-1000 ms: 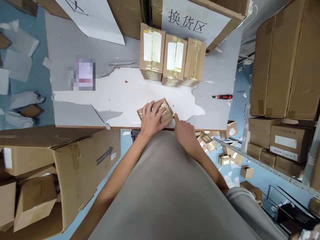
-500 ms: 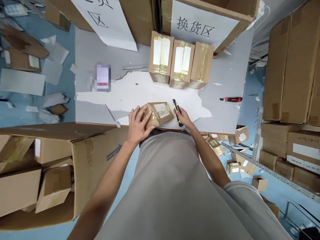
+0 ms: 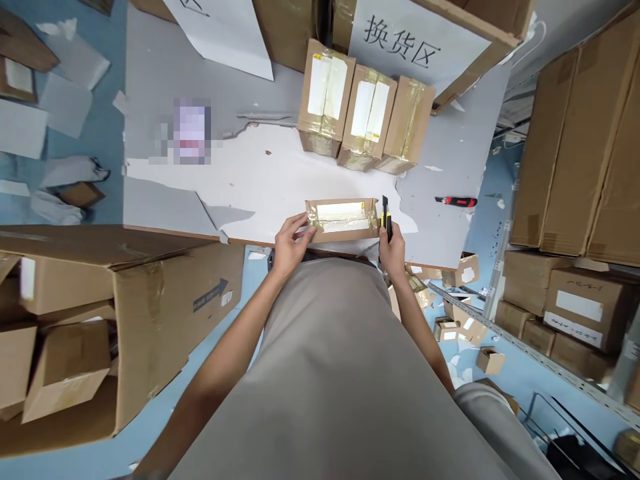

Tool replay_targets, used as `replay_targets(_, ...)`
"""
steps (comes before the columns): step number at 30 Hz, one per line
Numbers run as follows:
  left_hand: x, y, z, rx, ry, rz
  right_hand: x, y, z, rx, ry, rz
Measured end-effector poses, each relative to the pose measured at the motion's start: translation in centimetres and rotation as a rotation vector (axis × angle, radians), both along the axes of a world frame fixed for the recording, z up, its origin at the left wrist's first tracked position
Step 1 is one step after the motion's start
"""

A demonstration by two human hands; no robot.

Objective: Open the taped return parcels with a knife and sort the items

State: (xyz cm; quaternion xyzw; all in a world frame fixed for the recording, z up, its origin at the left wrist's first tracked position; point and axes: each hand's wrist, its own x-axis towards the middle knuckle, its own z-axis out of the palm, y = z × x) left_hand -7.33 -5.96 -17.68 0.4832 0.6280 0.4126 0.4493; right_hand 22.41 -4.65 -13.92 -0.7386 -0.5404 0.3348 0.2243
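Observation:
A small cardboard box (image 3: 340, 233) with a white label and clear tape lies at the table's near edge, its long side towards me. My left hand (image 3: 291, 245) grips its left end, fingers on the far side and thumb nearer me. Beside the box's right end, my right hand (image 3: 393, 248) is closed around a black and yellow utility knife (image 3: 387, 219). The knife's tip points away from me. Whether the right hand also touches the box I cannot tell.
Three taped boxes (image 3: 367, 113) stand together at the back of the table (image 3: 150, 87), before larger labelled cartons. A red and black utility knife (image 3: 459, 201) lies at the right. A big open carton (image 3: 165, 313) full of boxes stands at the left; stacked cartons (image 3: 555, 153) fill the right.
The small box has turned so its labelled long side faces up, and sits further right. My left hand has moved to its left end. The right hand and knife have shifted slightly right.

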Motion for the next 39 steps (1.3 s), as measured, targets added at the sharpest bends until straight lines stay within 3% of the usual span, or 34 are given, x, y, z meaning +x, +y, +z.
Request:
replay_targets(4,0.9,0.3,-1.3,-0.059,0.004,0.035,0.5,0.7,1.9,-0.140,-0.185,0.130)
replay_targets(7,1.1,0.5,-1.2,-0.108,0.037,0.062,-0.2,1.9,4.1,-0.138,-0.332,0.293)
replay_targets(12,1.3,0.5,-0.7,-0.066,0.066,0.030,-3.7,4.0,7.6,-0.209,-0.516,0.766)
replay_targets(15,1.3,0.6,-0.7,-0.040,0.063,0.008,-6.1,5.3,8.3,-0.294,-0.635,1.034)
replay_targets(18,1.2,0.7,-0.9,-0.043,0.039,0.005,-7.8,6.6,8.2,-0.310,-0.715,1.176)
replay_targets(23,1.2,0.7,-1.4,-0.031,0.018,0.018,-8.9,7.7,8.3,-0.309,-0.768,1.241)
replay_targets(34,1.6,1.2,-1.7,-0.066,0.028,0.060,-12.6,9.5,10.4,-0.307,-0.777,1.289)
replay_targets(39,1.8,1.3,-1.4,-0.077,0.064,0.072,-10.3,9.6,10.3,-0.399,-0.845,1.234)
